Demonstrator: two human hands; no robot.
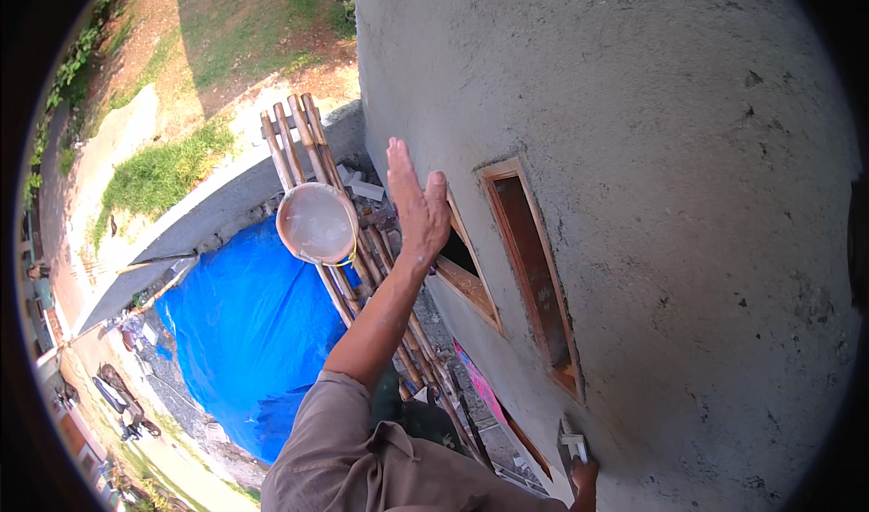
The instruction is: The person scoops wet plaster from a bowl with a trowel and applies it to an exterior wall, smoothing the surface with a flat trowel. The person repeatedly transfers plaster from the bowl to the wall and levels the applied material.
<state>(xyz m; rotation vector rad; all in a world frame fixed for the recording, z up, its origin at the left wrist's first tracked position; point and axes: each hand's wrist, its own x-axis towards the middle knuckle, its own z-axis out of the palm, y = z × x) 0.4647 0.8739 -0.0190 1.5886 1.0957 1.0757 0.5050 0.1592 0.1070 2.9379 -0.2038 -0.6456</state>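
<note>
My left hand (419, 209) is stretched out with its fingers straight and the thumb apart, holding nothing. It is beside the wooden-framed opening in the grey plastered wall (688, 195); whether it touches the wall I cannot tell. At the bottom right, my right hand (585, 478) grips a plastering trowel (573, 443) with a pale handle, its blade edge-on by the wall. A round basin (317, 223) of cloudy water stands on bamboo poles (301, 136) left of my left hand. A yellow cord hangs at its rim.
The bamboo poles form a narrow platform along the wall, high above the ground. A blue tarpaulin (249, 331) spreads below on the left. Two narrow wooden window frames (534, 272) sit in the wall. A low curved wall (195, 231), grass and a parked motorcycle (127, 401) lie farther off.
</note>
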